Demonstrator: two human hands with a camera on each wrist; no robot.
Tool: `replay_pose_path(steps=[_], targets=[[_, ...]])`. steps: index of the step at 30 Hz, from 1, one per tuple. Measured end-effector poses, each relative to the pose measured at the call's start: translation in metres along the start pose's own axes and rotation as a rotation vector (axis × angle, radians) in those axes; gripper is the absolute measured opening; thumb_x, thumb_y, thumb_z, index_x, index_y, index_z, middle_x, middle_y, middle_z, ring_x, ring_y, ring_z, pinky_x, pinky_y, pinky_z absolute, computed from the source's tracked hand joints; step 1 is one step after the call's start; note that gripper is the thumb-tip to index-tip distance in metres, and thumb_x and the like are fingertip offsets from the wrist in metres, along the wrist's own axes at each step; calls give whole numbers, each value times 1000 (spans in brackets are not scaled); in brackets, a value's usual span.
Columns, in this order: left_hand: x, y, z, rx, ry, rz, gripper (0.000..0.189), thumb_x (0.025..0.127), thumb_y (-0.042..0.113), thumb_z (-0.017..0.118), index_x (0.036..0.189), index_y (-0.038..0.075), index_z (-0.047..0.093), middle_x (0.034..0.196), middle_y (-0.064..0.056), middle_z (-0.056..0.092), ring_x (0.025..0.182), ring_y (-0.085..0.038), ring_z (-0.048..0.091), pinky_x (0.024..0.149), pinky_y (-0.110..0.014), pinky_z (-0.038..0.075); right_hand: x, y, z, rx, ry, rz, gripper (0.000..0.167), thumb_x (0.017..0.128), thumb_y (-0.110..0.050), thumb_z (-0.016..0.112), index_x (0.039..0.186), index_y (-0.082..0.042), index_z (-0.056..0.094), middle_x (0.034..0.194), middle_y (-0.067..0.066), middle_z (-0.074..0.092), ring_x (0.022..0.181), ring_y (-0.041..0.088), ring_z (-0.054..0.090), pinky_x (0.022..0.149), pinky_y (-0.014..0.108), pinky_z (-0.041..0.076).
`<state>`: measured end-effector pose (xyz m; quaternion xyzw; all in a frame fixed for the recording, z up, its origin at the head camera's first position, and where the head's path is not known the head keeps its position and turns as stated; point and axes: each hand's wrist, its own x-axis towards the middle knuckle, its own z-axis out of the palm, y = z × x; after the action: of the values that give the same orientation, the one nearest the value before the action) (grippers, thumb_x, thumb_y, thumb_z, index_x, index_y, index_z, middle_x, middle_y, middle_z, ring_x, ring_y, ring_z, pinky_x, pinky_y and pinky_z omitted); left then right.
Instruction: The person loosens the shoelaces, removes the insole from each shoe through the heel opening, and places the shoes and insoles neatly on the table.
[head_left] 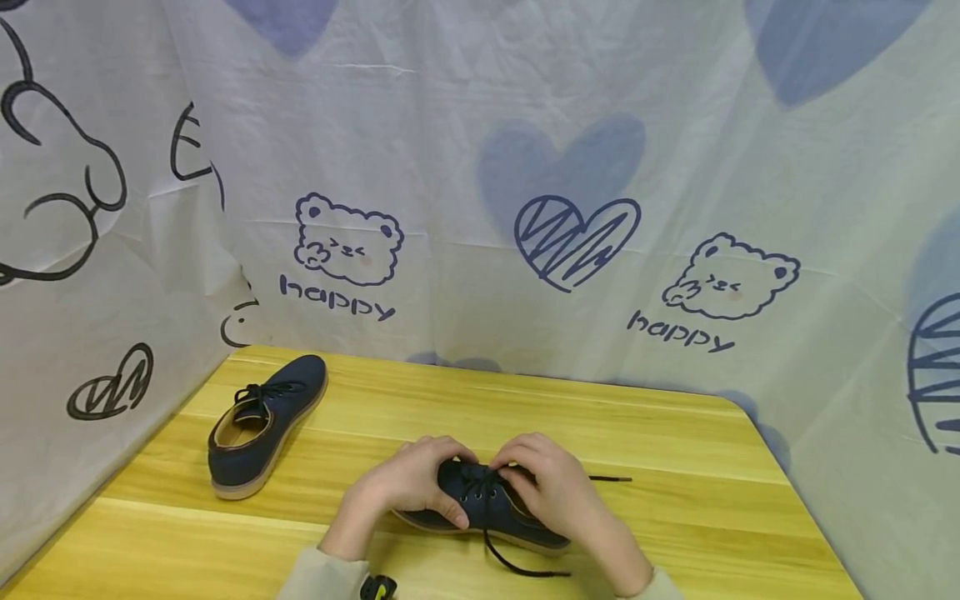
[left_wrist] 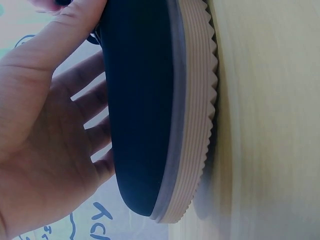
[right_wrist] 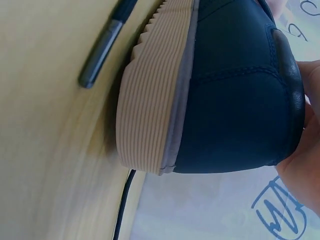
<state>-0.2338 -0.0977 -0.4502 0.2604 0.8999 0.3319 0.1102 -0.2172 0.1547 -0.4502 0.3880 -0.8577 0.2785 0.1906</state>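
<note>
A dark navy lace-up shoe [head_left: 517, 527] rests on the table, toe to the left, its sole facing the camera side. My left hand [head_left: 408, 479] grips its front part, thumb on the near side and fingers over the far side. At the top eyelets, my right hand [head_left: 551, 483] pinches the black shoelace [head_left: 489, 500] close to the tongue; the exact hold is partly hidden by the fingers. One lace end [head_left: 525, 572] trails onto the table in front, another [head_left: 611, 479] sticks out behind the right hand. The right wrist view shows the heel [right_wrist: 235, 120] and a lace tip [right_wrist: 100, 60].
A matching navy shoe [head_left: 300, 383] with its black laces tied stands at the table's left, toe pointing away. The yellow wood-grain table [head_left: 675, 450] meets a printed white curtain [head_left: 465, 275] at the back and sides.
</note>
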Motion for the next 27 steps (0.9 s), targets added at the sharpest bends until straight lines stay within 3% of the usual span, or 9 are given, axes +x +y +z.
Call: replay_pose_path(steps=[8, 14, 21, 27], targets=[[0, 0, 0, 3, 3, 4, 73, 67, 44, 98, 130, 20, 70, 131, 1, 66, 121, -31, 56, 105, -61, 38, 0, 2, 1, 18, 19, 127, 17, 93, -7, 78, 103, -20, 76, 101, -10, 72, 96, 10, 68, 84, 36, 58], [1, 0, 0, 1, 6, 6, 74, 67, 43, 98, 131, 19, 70, 131, 0, 66, 123, -31, 56, 106, -61, 37, 1, 2, -1, 111, 14, 250, 10, 96, -7, 74, 105, -13, 76, 98, -3, 73, 93, 12, 69, 84, 45, 58], [1, 0, 1, 10, 15, 14, 74, 66, 43, 99, 130, 19, 70, 131, 0, 67, 123, -32, 57, 105, -61, 38, 2, 4, 1, 211, 21, 422, 12, 97, -5, 72, 102, -15, 74, 92, -9, 72, 92, 13, 69, 90, 51, 55], [1, -1, 0, 12, 17, 14, 74, 66, 43, 99, 129, 19, 70, 131, -1, 67, 123, -32, 57, 105, -60, 38, 1, 5, 2, 235, 27, 477, 14, 96, -4, 72, 100, -18, 73, 90, -10, 72, 93, 15, 69, 92, 54, 53]])
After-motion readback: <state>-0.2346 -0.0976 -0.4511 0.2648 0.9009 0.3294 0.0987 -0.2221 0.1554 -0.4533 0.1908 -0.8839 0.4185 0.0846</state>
